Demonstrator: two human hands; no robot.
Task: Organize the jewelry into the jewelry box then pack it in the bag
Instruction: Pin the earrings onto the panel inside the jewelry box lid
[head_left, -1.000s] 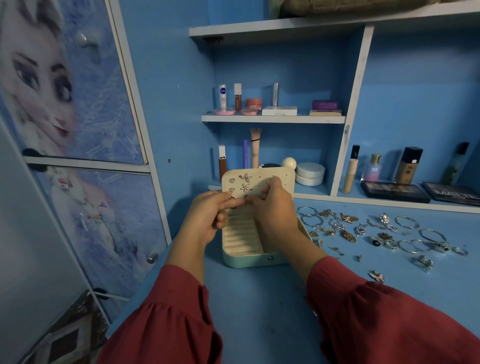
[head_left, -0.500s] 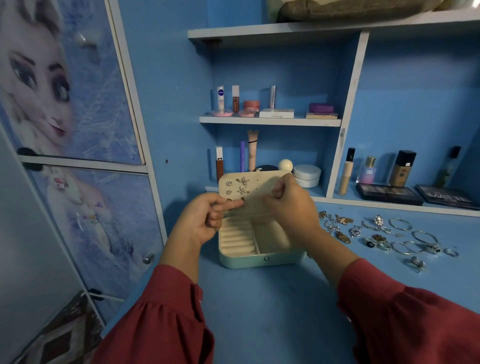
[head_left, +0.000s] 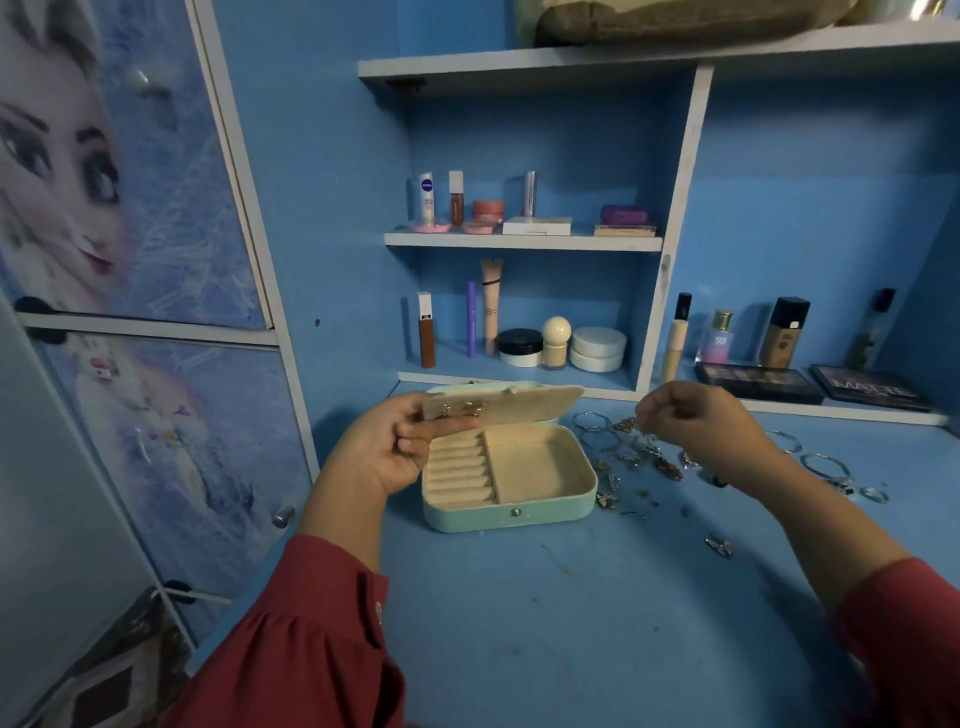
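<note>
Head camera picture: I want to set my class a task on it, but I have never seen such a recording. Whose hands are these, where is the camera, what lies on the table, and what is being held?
There is no machine here. A person wears one wide-angle camera on the head, looking forward and down, so you see their own two arms in red sleeves. On the blue table stands a mint jewelry box, open, its cream compartments looking empty. The left hand holds the box's cream earring panel, which has a few earrings pinned to it. The right hand hangs with curled fingers above the loose jewelry scattered right of the box; whether it pinches a piece is too small to tell. Cosmetics stand on the shelves behind.
</note>
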